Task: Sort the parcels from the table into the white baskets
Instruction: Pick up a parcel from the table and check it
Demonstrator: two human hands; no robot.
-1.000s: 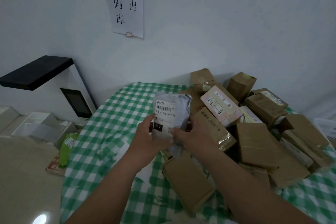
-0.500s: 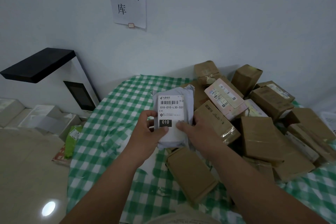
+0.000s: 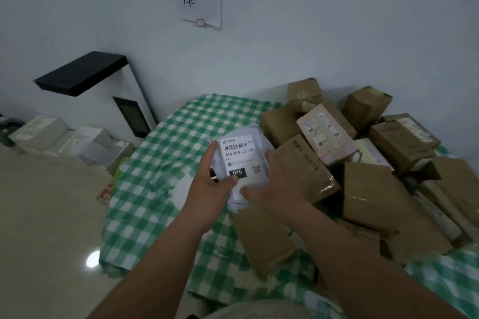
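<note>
Showing, from left: white baskets (image 3: 77, 142) on the floor against the wall, beside the checked table (image 3: 160, 163); left hand (image 3: 210, 184) gripping the left edge of a grey mailer parcel (image 3: 241, 163), thumb on its face; label turned up toward the camera, presumably for reading the 010 code that decides the basket; right hand (image 3: 272, 186) clasping the right edge to steady it; heap of brown boxes (image 3: 368, 163) awaiting sorting on the table at right

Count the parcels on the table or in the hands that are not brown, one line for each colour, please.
Grey-white soft bag: 1
Pink box: 1
Cream box: 1
Total: 3
</note>
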